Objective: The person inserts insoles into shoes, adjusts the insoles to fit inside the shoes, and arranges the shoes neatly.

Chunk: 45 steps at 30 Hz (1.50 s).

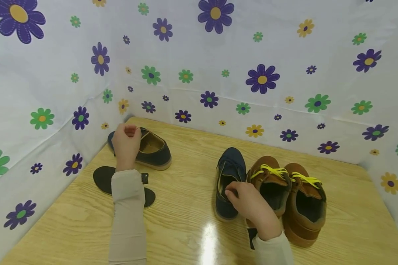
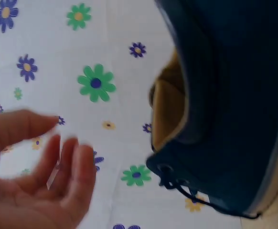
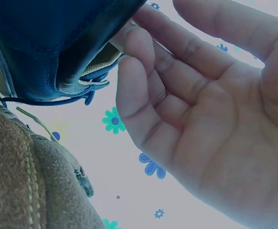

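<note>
At the far left, a navy shoe (image 1: 155, 156) with a tan lining sits on the wooden tabletop. My left hand (image 1: 126, 143) hovers over it, hiding its middle; in the left wrist view the fingers bend loosely, thumb apart, around nothing. A second navy shoe (image 1: 231, 162) stands right of centre, toe pointing away. Over its opening is my right hand (image 1: 250, 204), fingers loosely bent and holding nothing. In the right wrist view its fingertips (image 3: 132, 81) lie close to the shoe's collar; whether they touch it, I cannot tell.
Two brown shoes with yellow laces, a nearer one (image 1: 266, 162) and an outer one (image 1: 306, 221), stand right of the navy shoe. A black sandal (image 1: 103, 180) lies partly under my left forearm. Some black item (image 1: 252, 237) shows beside my right wrist. Flower-printed cloth (image 1: 192, 48) encloses the table (image 1: 185, 191).
</note>
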{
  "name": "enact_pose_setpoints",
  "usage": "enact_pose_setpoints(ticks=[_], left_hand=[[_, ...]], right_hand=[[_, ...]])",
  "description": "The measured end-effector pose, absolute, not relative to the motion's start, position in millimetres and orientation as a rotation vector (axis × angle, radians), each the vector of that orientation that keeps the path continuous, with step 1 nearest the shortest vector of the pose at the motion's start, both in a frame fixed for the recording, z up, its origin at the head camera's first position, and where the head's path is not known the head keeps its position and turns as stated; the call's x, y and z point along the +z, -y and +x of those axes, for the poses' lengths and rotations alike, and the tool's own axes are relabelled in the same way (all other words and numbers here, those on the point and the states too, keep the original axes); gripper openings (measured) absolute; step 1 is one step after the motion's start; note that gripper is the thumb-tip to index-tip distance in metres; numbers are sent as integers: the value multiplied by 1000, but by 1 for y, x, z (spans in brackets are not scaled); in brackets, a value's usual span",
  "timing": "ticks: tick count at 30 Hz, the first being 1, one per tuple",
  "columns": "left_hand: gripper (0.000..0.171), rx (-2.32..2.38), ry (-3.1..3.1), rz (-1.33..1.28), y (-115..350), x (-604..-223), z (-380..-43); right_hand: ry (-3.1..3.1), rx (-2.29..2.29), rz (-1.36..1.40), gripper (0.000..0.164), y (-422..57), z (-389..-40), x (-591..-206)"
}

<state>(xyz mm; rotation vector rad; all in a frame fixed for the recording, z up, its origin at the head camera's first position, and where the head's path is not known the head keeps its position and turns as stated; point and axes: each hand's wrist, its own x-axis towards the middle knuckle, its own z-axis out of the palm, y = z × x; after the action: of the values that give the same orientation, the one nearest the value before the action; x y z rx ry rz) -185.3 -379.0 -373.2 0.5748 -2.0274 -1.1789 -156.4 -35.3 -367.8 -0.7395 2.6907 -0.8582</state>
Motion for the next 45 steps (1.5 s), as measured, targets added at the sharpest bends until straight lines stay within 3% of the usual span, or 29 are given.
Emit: enact_pose_setpoints(ticks=[5, 12, 18, 42, 45], left_hand=[[28, -1171, 1939, 833, 385, -378, -181], [89, -1312, 2396, 974, 400, -384, -179], [98, -1407, 2436, 1037, 403, -392, -183], [82, -1386, 2491, 1023, 405, -396, -183], [51, -1333, 2458, 1009, 404, -397, -184]], right_hand=[[-2685, -878, -736, 17, 35, -155, -367], [-2693, -880, -743, 14, 35, -155, -368], [-2698, -879, -744, 14, 35, -154, -367], [-2678, -868, -699, 15, 34, -155, -367], [-2677, -864, -695, 16, 33, -155, -367]])
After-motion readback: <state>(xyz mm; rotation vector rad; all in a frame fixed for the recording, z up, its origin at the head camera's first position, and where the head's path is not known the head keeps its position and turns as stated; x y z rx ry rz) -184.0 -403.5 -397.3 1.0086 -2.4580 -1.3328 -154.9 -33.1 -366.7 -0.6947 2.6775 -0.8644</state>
